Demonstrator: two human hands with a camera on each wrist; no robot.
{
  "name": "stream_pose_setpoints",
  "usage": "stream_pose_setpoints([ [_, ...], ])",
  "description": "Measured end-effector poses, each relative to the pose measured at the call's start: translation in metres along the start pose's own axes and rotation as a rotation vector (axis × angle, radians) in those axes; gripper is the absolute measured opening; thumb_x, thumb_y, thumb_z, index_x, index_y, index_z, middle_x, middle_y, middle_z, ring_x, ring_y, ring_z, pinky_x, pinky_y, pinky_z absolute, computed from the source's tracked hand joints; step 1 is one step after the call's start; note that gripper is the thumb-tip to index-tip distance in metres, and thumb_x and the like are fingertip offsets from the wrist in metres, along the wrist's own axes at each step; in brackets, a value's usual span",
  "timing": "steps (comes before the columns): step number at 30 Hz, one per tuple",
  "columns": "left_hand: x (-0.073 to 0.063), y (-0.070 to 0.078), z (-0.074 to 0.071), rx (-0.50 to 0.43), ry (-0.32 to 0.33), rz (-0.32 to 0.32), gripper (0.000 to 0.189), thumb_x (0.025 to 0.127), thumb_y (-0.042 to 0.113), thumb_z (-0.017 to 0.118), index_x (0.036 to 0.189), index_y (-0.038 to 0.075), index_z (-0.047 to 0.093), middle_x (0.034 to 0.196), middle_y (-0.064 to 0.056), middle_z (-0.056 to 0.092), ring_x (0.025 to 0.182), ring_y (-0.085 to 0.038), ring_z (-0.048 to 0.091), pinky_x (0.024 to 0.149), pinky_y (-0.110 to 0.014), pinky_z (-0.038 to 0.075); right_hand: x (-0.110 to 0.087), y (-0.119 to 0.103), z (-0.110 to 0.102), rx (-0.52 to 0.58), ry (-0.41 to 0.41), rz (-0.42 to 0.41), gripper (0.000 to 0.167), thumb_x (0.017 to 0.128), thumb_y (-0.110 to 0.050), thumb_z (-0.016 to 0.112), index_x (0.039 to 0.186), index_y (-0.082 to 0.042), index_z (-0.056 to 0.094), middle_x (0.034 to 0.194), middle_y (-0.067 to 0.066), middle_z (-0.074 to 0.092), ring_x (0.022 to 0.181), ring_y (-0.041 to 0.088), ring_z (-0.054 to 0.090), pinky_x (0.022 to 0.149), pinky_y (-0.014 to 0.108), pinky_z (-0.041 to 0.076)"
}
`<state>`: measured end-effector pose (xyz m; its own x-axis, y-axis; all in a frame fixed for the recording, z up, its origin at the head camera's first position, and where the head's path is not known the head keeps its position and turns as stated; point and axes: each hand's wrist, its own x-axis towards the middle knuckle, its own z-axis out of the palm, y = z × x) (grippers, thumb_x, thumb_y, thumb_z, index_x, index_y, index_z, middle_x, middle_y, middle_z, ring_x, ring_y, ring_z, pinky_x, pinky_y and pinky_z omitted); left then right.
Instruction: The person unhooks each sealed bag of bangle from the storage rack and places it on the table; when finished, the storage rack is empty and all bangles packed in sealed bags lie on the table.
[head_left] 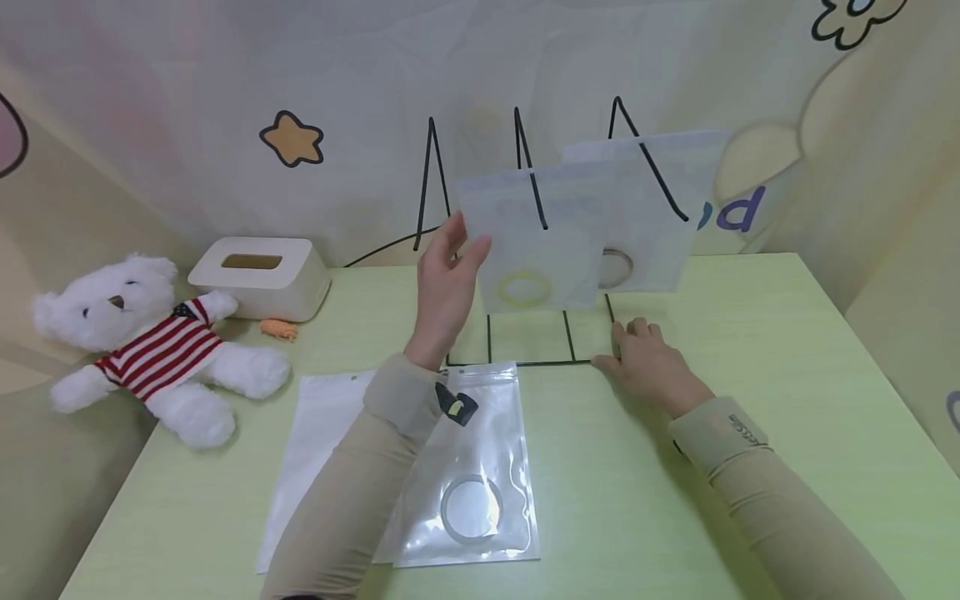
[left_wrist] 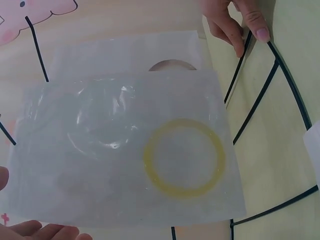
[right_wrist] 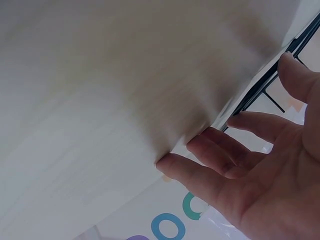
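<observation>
A black wire display rack (head_left: 517, 363) stands on the table with tall hooks. On its middle hook hangs a translucent zip bag (head_left: 555, 242) with a yellow ring (left_wrist: 186, 195); a second bag (head_left: 660, 233) with a greyish ring mark hangs behind it on the right hook. My left hand (head_left: 446, 287) is raised at the front bag's left edge, thumb and fingers apart. Whether it touches the bag is hard to tell. Down at the base's right front corner, my right hand (head_left: 648, 362) holds the wire between thumb and index finger, other fingertips on the tabletop.
In front of the rack lie a clear-fronted zip bag (head_left: 495, 450) with a round window and a white one (head_left: 322, 433), partly under my left forearm. At the left are a white teddy bear (head_left: 150, 342), a tissue box (head_left: 258, 279) and a small orange object (head_left: 279, 330).
</observation>
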<state>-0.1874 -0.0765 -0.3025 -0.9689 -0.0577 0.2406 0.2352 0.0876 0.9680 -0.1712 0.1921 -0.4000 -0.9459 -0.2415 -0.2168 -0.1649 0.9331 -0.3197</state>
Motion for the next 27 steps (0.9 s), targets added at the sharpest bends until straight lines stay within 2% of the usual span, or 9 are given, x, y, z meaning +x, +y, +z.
stream_pose_setpoints([
  [9,0.001,0.005,0.008,-0.046,0.087,0.067,0.048,0.098,0.022,0.059,0.142,0.007,0.045,0.125,-0.005,0.055,0.112,-0.015,0.05,0.096,-0.03,0.041,0.001,0.002,0.002,0.005,-0.005,-0.004,0.074,0.102,-0.041,0.046,0.149,0.011,0.021,0.142,0.035,0.027,0.129,0.05,0.026,0.091,0.066,0.041],
  [15,0.003,0.008,0.011,-0.101,0.079,0.107,0.035,0.099,0.018,0.058,0.13,0.004,0.055,0.12,-0.007,0.06,0.11,-0.016,0.057,0.094,-0.029,0.046,0.001,0.004,0.0,-0.019,-0.007,-0.016,0.07,0.103,-0.037,0.045,0.149,0.01,0.021,0.143,0.034,0.025,0.129,0.049,0.026,0.093,0.067,0.04],
  [21,0.005,0.009,0.012,-0.179,0.064,0.133,0.031,0.099,0.015,0.057,0.126,-0.001,0.056,0.124,-0.01,0.061,0.116,-0.014,0.058,0.099,-0.027,0.046,0.001,0.007,0.0,-0.064,-0.002,-0.056,0.061,0.104,-0.026,0.044,0.148,0.01,0.024,0.142,0.034,0.027,0.126,0.048,0.028,0.088,0.065,0.044],
  [27,0.005,0.01,0.012,-0.168,0.072,0.165,0.028,0.1,0.016,0.056,0.12,-0.002,0.061,0.115,-0.011,0.065,0.109,-0.015,0.061,0.098,-0.027,0.047,0.002,0.01,0.001,-0.084,0.0,-0.073,0.058,0.104,-0.021,0.046,0.148,0.01,0.024,0.139,0.033,0.03,0.123,0.046,0.03,0.084,0.061,0.047],
])
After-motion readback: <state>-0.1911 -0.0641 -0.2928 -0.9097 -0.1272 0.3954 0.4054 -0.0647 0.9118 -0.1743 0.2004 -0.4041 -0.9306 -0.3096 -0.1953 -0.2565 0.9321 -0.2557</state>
